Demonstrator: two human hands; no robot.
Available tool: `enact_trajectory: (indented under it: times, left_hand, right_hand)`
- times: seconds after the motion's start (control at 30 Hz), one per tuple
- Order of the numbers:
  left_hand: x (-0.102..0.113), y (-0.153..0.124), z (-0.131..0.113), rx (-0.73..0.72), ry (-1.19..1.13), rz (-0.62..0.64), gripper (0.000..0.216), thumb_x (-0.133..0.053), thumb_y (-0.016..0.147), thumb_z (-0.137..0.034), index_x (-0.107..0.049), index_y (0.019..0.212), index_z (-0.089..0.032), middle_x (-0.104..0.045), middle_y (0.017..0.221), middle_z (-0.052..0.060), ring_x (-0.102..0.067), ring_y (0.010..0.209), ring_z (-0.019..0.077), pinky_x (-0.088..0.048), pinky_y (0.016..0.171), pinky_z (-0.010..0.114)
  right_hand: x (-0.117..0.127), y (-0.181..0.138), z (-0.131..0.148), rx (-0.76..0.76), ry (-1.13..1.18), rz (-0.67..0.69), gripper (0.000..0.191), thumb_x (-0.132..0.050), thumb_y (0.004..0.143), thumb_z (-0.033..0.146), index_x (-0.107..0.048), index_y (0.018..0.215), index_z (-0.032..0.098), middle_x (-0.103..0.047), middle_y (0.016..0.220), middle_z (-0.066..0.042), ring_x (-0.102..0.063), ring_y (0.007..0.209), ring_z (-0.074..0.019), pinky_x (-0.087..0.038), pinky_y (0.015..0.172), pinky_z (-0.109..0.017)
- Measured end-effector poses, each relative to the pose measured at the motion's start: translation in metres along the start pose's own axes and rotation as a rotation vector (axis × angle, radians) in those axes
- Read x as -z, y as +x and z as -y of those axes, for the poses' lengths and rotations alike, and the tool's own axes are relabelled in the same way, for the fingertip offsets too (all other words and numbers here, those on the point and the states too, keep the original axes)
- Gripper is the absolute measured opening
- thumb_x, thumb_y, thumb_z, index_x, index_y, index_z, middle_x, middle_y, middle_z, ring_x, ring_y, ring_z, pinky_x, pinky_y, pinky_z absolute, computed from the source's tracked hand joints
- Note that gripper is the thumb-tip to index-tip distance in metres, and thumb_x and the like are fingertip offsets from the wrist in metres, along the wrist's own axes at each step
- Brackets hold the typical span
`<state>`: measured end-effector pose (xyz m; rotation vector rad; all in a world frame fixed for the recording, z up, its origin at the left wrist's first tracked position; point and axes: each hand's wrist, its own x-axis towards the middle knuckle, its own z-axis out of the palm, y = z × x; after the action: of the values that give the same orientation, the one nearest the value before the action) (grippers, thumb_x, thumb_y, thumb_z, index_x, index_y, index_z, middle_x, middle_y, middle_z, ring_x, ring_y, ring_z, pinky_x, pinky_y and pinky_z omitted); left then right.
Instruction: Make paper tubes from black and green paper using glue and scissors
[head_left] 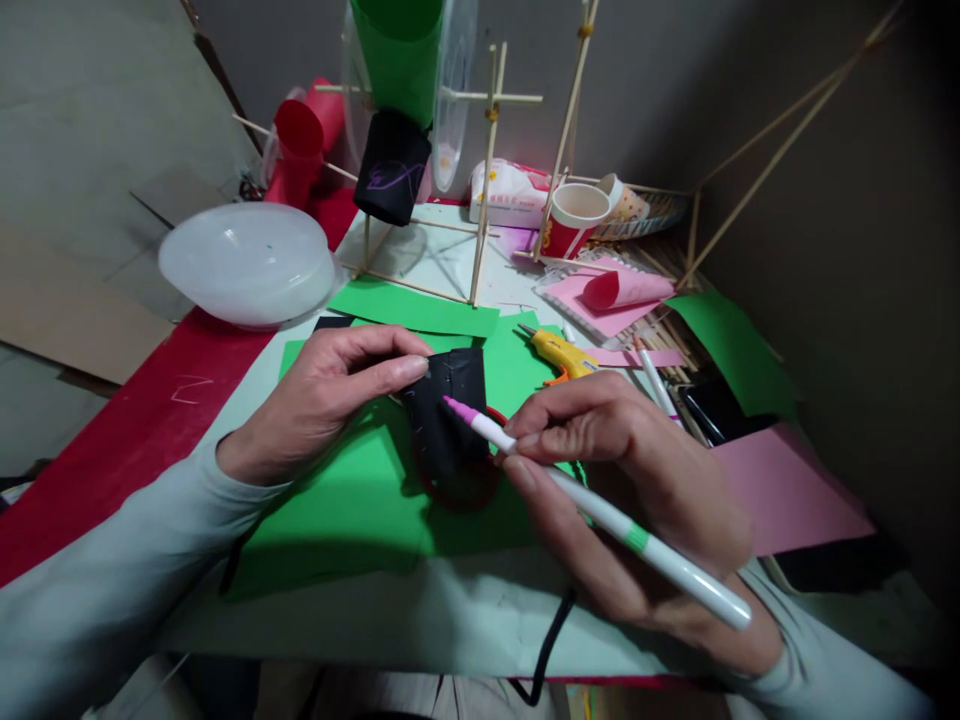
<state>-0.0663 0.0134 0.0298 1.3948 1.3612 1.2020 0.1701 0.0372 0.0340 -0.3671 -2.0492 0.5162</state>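
Between thumb and fingers, my left hand (pixel 330 385) pinches the upper left edge of a small black paper cup (pixel 452 415), which is tilted above green paper sheets (pixel 337 530). My right hand (pixel 615 470) is closed around a white marker (pixel 600 505) with a pink tip and a green band. Its tip points at the black cup's side; I cannot tell whether it touches. Part of a red ring-shaped thing (pixel 457 497) shows around the cup's lower end.
A stick frame (pixel 480 200) holds a green paper cylinder (pixel 401 60) and a black cup with purple lines (pixel 391 168). A yellow glue gun (pixel 559 352) lies right of centre. White plastic plates (pixel 247 260) stand at left, a paper cup (pixel 574 215) at the back right.
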Motion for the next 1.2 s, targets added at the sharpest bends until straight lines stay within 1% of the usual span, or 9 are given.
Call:
enact_trajectory:
  times: [0.27,0.43,0.57,0.63,0.77,0.9,1.0,1.1,1.2]
  left_hand:
    - [0.0003,-0.0011,0.0015,-0.001,0.025,0.006,0.016,-0.075,0.09,-0.033,-0.074,0.08,-0.02,-0.048,0.063,-0.005,-0.03,0.053,0.0076,-0.025,0.046,0.023]
    - [0.0001,-0.0003,0.0004,-0.015,0.052,0.001,0.015,-0.075,0.089,-0.03,-0.074,0.078,-0.02,-0.05,0.065,-0.005,-0.031,0.053,0.0075,-0.027,0.048,0.022]
    - [-0.0002,0.0001,0.0001,-0.011,0.046,-0.003,0.013,-0.074,0.089,-0.029,-0.075,0.08,-0.02,-0.051,0.065,-0.006,-0.03,0.053,0.0069,-0.029,0.05,0.022]
    - [0.0002,-0.0001,0.0003,-0.007,0.046,0.001,0.014,-0.074,0.089,-0.029,-0.074,0.079,-0.019,-0.054,0.068,-0.005,-0.032,0.054,0.0071,-0.031,0.051,0.022]
    - [0.0019,-0.0002,0.0025,-0.011,0.036,-0.008,0.012,-0.075,0.088,-0.029,-0.076,0.08,-0.019,-0.059,0.074,-0.004,-0.041,0.062,0.009,-0.032,0.054,0.022]
    - [0.0026,0.0001,0.0044,-0.028,-0.007,-0.008,0.014,-0.076,0.089,-0.03,-0.076,0.081,-0.019,-0.06,0.075,-0.004,-0.04,0.063,0.0089,-0.034,0.057,0.022]
    - [0.0025,-0.0003,0.0038,-0.031,-0.013,-0.021,0.014,-0.077,0.088,-0.03,-0.076,0.08,-0.019,-0.057,0.072,-0.004,-0.039,0.062,0.0087,-0.036,0.06,0.022]
    - [0.0026,-0.0006,0.0023,-0.026,-0.029,-0.03,0.013,-0.078,0.087,-0.031,-0.077,0.081,-0.019,-0.058,0.073,-0.004,-0.038,0.062,0.0089,-0.036,0.058,0.022]
    - [0.0025,0.0,0.0018,-0.017,-0.028,-0.022,0.013,-0.08,0.085,-0.032,-0.078,0.081,-0.02,-0.06,0.075,-0.003,-0.041,0.063,0.0097,-0.035,0.056,0.023]
  right_hand:
    - [-0.0014,-0.0004,-0.004,0.017,-0.063,0.018,0.018,-0.07,0.089,0.009,-0.057,0.092,0.022,-0.068,0.082,-0.005,-0.071,0.08,-0.0191,-0.057,0.059,-0.029]
    - [-0.0037,-0.0037,-0.0012,0.008,-0.041,0.08,0.014,-0.065,0.091,0.007,-0.058,0.09,0.02,-0.069,0.082,-0.006,-0.072,0.081,-0.0186,-0.059,0.064,-0.03]
    - [-0.0036,-0.0063,0.0023,0.01,-0.026,0.141,0.011,-0.067,0.091,0.009,-0.06,0.09,0.018,-0.072,0.084,-0.007,-0.072,0.082,-0.018,-0.058,0.064,-0.03]
    - [-0.0023,-0.0052,0.0015,0.008,-0.043,0.128,0.013,-0.067,0.091,0.01,-0.059,0.089,0.019,-0.071,0.083,-0.006,-0.072,0.081,-0.0179,-0.058,0.063,-0.03]
    - [0.0002,-0.0008,-0.0042,0.006,-0.059,0.024,0.017,-0.065,0.09,0.007,-0.056,0.089,0.021,-0.068,0.082,-0.005,-0.07,0.078,-0.0184,-0.057,0.063,-0.032]
    - [-0.0003,-0.001,-0.0068,-0.012,-0.051,-0.004,0.018,-0.065,0.09,0.007,-0.057,0.09,0.022,-0.067,0.082,-0.005,-0.069,0.078,-0.0188,-0.058,0.065,-0.032]
    - [-0.0007,-0.0029,-0.0043,0.007,0.0,0.019,0.016,-0.066,0.09,0.007,-0.057,0.09,0.02,-0.068,0.083,-0.006,-0.069,0.08,-0.0172,-0.059,0.067,-0.03]
    - [0.0,-0.0031,-0.0017,0.017,0.008,0.109,0.014,-0.067,0.089,0.006,-0.059,0.09,0.018,-0.07,0.083,-0.007,-0.07,0.081,-0.0173,-0.06,0.067,-0.03]
    - [0.0004,-0.0021,-0.002,0.021,0.0,0.079,0.015,-0.068,0.087,0.005,-0.06,0.089,0.017,-0.069,0.08,-0.008,-0.07,0.08,-0.0186,-0.06,0.066,-0.031]
